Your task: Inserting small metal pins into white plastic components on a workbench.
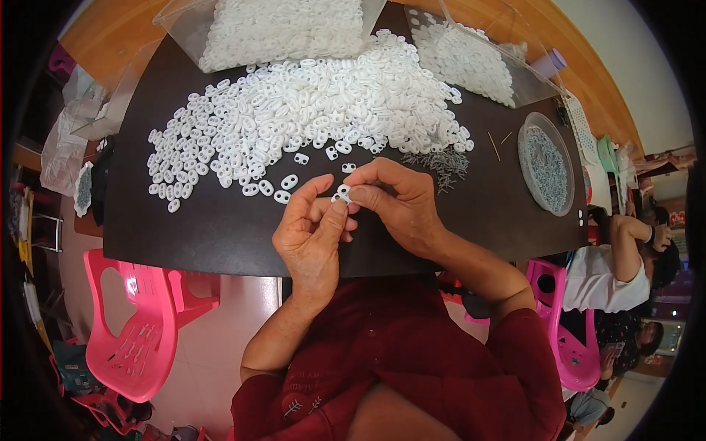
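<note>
My left hand (pixel 312 239) and my right hand (pixel 402 202) meet in front of my chest, just above the dark table's near half. Between their thumbs and fingertips they pinch a small white plastic piece (pixel 344 192) with dark holes. Fingers cover much of it, so I cannot tell whether it is one part or two pressed together. Just beyond my hands spreads a big heap of white two-hole oval plastic parts (pixel 331 103). A few loose pieces lie close by, one white piece (pixel 348 167) right behind my fingertips. Small grey screws (pixel 445 169) form a pile beyond my right hand.
A clear bin (pixel 287 37) of white parts stands at the back, a second clear bin (pixel 471 62) right of it. The round tub (pixel 523 158) at right holds grey screws. Pink chairs (pixel 136 323) flank me; people sit at far right.
</note>
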Demonstrator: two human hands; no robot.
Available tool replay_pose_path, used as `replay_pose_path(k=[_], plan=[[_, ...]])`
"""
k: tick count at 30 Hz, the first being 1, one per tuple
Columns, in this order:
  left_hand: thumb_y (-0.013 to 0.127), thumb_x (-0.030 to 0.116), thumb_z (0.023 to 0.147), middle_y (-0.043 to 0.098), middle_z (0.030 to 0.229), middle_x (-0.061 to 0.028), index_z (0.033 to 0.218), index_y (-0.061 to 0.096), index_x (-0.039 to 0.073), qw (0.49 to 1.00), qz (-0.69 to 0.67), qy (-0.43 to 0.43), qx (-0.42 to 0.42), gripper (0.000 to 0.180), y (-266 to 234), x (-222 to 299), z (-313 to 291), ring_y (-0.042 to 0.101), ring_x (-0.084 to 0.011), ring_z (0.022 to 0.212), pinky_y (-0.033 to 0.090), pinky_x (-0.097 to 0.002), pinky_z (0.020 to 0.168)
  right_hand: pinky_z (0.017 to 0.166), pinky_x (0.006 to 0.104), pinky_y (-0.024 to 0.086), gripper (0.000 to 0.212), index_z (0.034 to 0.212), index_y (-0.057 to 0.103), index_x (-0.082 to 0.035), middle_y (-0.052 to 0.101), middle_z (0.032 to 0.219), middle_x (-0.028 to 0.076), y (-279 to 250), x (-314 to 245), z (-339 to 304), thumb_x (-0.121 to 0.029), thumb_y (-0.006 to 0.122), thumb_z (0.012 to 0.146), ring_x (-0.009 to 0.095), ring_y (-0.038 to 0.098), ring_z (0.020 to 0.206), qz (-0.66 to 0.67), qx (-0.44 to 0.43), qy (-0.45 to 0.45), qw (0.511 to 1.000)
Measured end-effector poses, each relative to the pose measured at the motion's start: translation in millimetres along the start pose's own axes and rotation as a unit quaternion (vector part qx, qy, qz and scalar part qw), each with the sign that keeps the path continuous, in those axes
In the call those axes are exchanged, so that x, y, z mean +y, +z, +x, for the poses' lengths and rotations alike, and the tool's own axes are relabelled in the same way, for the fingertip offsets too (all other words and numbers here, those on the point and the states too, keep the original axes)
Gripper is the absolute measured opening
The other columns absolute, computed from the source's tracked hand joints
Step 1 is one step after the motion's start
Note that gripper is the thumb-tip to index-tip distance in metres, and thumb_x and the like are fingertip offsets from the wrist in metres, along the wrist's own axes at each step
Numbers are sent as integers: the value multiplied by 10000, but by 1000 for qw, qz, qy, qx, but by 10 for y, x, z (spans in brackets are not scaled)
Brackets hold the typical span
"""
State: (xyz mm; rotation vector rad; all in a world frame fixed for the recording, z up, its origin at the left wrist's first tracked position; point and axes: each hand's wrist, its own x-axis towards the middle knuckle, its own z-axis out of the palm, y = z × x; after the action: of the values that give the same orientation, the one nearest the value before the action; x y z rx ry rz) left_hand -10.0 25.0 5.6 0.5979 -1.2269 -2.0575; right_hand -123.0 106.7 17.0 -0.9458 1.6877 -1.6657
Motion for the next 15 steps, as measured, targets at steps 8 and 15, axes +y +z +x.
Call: replay_pose_path(k=[8,15], plan=[[577,24,879,639,788,-117,1120,553,-72,999,-16,-24,-17,261,-10,-40,11,572,-128,606,465,-227,512,581,236,465,82,893,605,8,532,781,55,35,9,-44,36,545,845,99,543,643,-74,16,-71,995],[565,-1,883,639,793,-86,1107,563,-84,998,-54,14,-21,239,-31,-72,20,582,-111,636,479,-221,583,655,235,465,225,1024,629,-20,571,887,51,15,-13,-87,50,600,812,120,550,755,-183,8,-142,973]])
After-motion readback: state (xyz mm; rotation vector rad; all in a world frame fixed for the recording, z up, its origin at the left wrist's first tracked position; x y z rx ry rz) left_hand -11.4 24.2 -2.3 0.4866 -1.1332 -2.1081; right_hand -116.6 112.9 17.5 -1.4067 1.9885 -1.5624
